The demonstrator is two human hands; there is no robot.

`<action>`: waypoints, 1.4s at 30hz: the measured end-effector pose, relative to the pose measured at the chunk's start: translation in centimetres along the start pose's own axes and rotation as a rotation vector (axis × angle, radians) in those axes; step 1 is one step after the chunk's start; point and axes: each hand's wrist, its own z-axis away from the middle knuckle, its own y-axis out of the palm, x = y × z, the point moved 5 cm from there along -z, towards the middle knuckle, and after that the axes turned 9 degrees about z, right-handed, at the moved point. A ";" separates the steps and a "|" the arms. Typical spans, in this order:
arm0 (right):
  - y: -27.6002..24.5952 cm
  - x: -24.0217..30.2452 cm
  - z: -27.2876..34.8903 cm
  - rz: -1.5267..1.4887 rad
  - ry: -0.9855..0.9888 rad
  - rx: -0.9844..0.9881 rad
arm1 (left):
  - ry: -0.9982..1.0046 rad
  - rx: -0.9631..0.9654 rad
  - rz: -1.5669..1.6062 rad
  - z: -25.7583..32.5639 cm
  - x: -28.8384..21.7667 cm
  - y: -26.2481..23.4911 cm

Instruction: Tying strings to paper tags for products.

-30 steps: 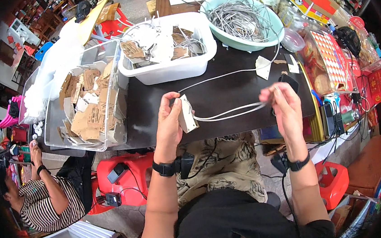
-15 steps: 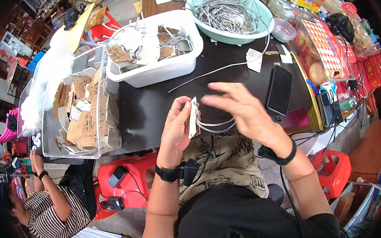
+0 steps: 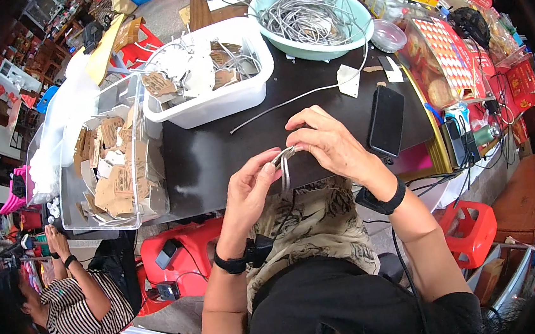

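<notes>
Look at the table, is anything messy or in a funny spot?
A little. One grey cable trails out of the green bowl across the dark table instead of lying coiled inside with the rest. A white paper scrap lies loose beside it. Nothing looks spilled or broken.

A dark tabletop (image 3: 216, 159) fills the middle, lit by plain daylight; red plastic stools stand below it, one (image 3: 180, 263) at the left and one (image 3: 468, 241) at the right; grey concrete floor (image 3: 151, 5) shows beyond the far edge; a shelf of colourful packaged goods (image 3: 508, 76) lines the right side; another red stool (image 3: 136, 48) sits far left.
</notes>
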 end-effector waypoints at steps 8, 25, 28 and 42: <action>0.0 2.9 1.2 0.104 -0.066 -0.167 | 0.121 -0.252 -0.087 -0.1 0.5 0.1; 1.3 5.7 4.7 0.284 -0.424 -0.197 | 0.195 -0.253 -0.206 0.4 -0.6 1.4; 2.1 6.8 5.1 0.360 -0.479 -0.120 | 0.205 -0.283 -0.134 0.2 -0.6 1.2; -0.3 8.6 5.7 -0.130 -0.272 0.057 | 0.420 -0.370 -0.460 0.6 -1.4 1.0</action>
